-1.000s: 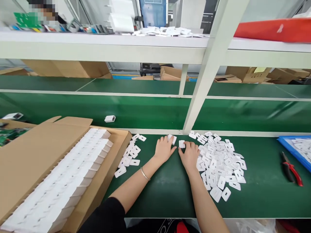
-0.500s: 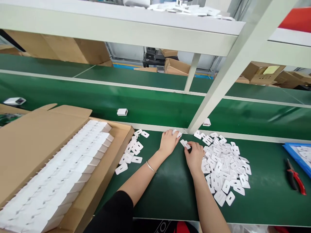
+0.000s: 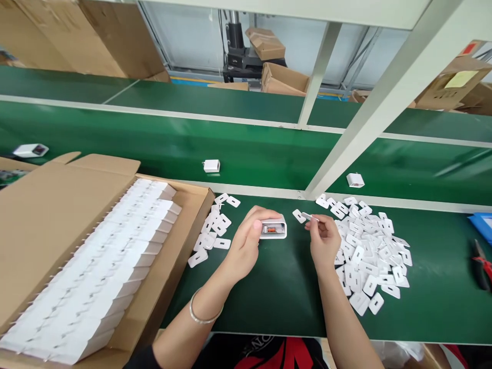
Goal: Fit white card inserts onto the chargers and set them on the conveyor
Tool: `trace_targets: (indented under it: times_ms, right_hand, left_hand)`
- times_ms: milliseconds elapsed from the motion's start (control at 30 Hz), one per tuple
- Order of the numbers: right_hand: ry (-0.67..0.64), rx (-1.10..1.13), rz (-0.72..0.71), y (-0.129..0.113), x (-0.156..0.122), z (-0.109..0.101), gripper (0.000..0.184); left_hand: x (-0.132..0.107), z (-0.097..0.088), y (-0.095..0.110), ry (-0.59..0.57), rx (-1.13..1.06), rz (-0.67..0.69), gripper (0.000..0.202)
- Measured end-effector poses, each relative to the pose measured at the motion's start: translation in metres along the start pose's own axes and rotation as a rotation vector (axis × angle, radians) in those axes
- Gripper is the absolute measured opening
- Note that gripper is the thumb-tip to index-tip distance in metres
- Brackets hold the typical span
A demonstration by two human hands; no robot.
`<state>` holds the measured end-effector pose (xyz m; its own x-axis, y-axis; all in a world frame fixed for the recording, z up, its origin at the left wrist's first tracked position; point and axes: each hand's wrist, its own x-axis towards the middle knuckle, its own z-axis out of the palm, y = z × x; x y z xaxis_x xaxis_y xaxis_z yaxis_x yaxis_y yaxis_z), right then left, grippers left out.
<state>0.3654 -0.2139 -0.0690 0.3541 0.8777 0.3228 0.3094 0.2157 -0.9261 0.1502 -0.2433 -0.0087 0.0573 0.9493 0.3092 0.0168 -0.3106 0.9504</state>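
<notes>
My left hand is closed round a white charger housing, whose open end faces me and shows a small orange part inside. My right hand pinches a white slotted cover plate by its edge, a short way to the right of the housing. Just behind that plate, a loose cover plate lies on the green bench. Beside my right wrist spreads a large pile of the same white plates. A smaller group of plates lies left of my left hand.
An opened cardboard box with rows of white units stands on the left. White chargers sit along the back ledge. A slanted metal post rises behind my hands. Red-handled pliers lie at the far right.
My left hand has come back toward me and turned, bringing the housing's open end into view. My right hand has lifted one plate off the bench. The view has tilted down.
</notes>
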Motion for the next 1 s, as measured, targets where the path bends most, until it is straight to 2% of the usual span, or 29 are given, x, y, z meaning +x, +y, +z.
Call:
trace_targets:
  times_ms: [133,233,333,433,700,900,1000]
  right_hand:
    - [-0.068,0.163,0.148,-0.004,0.001,0.0,0.028]
    - [-0.151,0.314,0.245,-0.008,-0.001,0.004,0.03]
    - [-0.248,0.403,0.277,-0.012,-0.009,0.011,0.025]
    - [-0.312,0.394,0.256,-0.017,-0.02,0.02,0.022]
    - [-0.354,0.256,0.151,-0.02,-0.031,0.025,0.024]
    - [-0.579,0.23,0.168,-0.018,-0.031,0.021,0.043]
    - [-0.585,0.249,0.15,-0.02,-0.032,0.019,0.046]
  left_hand:
    - [-0.001,0.0,-0.009,0.018,0.092,0.024,0.051]
    - [-0.001,0.007,-0.028,0.041,0.188,-0.051,0.05]
    - [-0.006,0.018,-0.05,0.052,0.25,-0.13,0.053]
    - [-0.013,0.028,-0.062,0.03,0.255,-0.156,0.053]
    - [-0.021,0.031,-0.062,-0.068,0.22,-0.132,0.042]
    - [-0.022,0.027,-0.061,-0.093,0.158,-0.018,0.037]
    - [-0.022,0.025,-0.061,-0.105,0.145,0.034,0.036]
